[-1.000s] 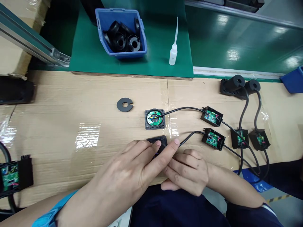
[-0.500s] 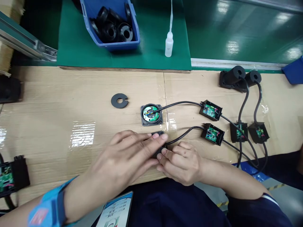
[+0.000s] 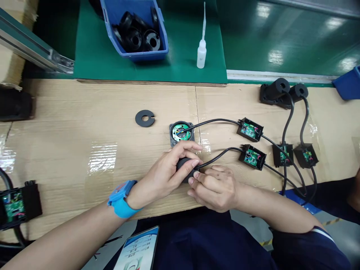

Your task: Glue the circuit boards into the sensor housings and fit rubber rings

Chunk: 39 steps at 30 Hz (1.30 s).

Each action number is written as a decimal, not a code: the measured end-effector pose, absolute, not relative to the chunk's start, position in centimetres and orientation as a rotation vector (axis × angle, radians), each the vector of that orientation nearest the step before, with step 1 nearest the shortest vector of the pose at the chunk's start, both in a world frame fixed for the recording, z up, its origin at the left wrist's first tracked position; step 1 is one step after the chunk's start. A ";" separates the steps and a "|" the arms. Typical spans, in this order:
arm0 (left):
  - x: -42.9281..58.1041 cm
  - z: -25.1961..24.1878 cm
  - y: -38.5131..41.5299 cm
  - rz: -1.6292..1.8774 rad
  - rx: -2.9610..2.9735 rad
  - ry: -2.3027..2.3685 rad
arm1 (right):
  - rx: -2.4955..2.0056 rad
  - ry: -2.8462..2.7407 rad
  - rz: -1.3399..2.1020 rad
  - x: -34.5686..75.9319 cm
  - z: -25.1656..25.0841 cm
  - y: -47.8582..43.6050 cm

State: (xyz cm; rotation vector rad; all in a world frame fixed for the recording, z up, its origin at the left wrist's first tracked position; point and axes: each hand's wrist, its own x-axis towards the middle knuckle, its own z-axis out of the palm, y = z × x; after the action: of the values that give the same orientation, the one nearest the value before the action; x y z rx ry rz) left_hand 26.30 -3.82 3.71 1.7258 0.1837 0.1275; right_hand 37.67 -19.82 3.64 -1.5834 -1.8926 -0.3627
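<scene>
Landmark: the open module (image 3: 181,132), a square black frame with a round green board facing up, lies flat on the cardboard-covered bench (image 3: 70,123).
Left arm pose: the forearm slants in from the lower left toward the open module, with a blue wristband (image 3: 120,198) at the wrist. The left hand (image 3: 165,170) is arched just nearer the person than the open module, knuckles up.
Left grip: closed over the black module (image 3: 184,165). The forefinger curves over its far edge and the thumb lies across its top.
Right arm pose: the forearm comes in from the lower right. The right hand (image 3: 215,185) is nearer than the open module and to its right, back of the hand up, fingers curled inward.
Right grip: closed, with the thumb and fingertips pressed on the near right corner of the black module and touching the left thumb.
Held thing: the black module sits on the bench just in front of the open module, closed side up, mostly covered by both hands.
Cable (image 3: 222,153): runs from the black module to a control box (image 3: 252,156) to the right of the open module.
Washer: a slotted washer (image 3: 144,118) lies left of the open module, apart from it.
Beyond the open module: a blue bin (image 3: 161,26) and a squeeze bottle (image 3: 201,52) stand on a green mat (image 3: 182,63).
</scene>
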 end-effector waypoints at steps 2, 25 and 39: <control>26.4 3.9 -3.7 0.119 1.692 0.195 | -1.580 -1.894 -0.366 37.7 3.6 -19.8; 24.7 4.4 -0.5 0.039 1.723 0.062 | -1.526 -1.805 -0.274 37.7 3.0 -19.6; 23.4 5.8 -0.3 0.521 1.220 0.237 | -1.547 -1.811 -0.264 37.4 3.6 -19.9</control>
State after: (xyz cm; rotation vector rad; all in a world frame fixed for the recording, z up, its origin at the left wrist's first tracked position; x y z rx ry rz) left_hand 23.38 -0.27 5.84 1.2199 0.2371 0.5207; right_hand 37.40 -19.88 3.55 -1.5468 -1.8112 -0.2644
